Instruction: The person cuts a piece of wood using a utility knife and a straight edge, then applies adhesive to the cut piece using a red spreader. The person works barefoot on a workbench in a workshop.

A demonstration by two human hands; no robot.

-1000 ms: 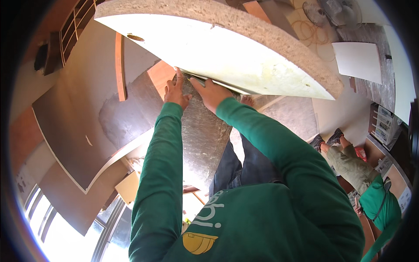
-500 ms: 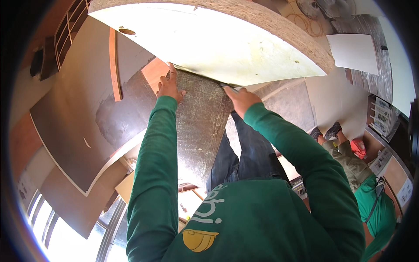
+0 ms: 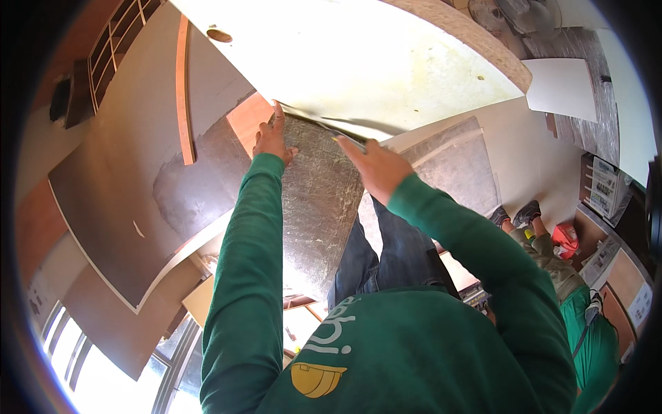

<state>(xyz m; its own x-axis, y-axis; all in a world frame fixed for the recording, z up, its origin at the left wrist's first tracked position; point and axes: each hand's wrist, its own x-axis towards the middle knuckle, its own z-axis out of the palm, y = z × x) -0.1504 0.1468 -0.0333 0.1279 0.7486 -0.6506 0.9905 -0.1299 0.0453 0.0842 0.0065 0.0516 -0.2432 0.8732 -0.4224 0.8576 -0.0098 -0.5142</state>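
Note:
A white curved board (image 3: 358, 65) with a rough brown edge rises at the top. Against its lower edge stands a dark, scuffed sheet (image 3: 317, 179), which slopes down toward my body. My left hand (image 3: 274, 140) rests at the sheet's far left corner, index finger stretched up to the white board's edge, the other fingers partly bent. My right hand (image 3: 381, 169) is closed round a slim grey tool (image 3: 348, 140) pointing left along the sheet's far edge. Its exact kind is too small and blurred to make out.
An orange-brown strip (image 3: 183, 96) and a large grey panel (image 3: 110, 200) lie to the left. At the far right, a person in a green shirt (image 3: 586, 331) is near a red bag (image 3: 565, 239). A fan (image 3: 527, 14) and a wrapped stack (image 3: 586, 127) stand far right.
My right hand and the tool have moved left along the sheet's far edge, closer to my left hand. The left hand has hardly moved. The white board appears shifted up and right in view.

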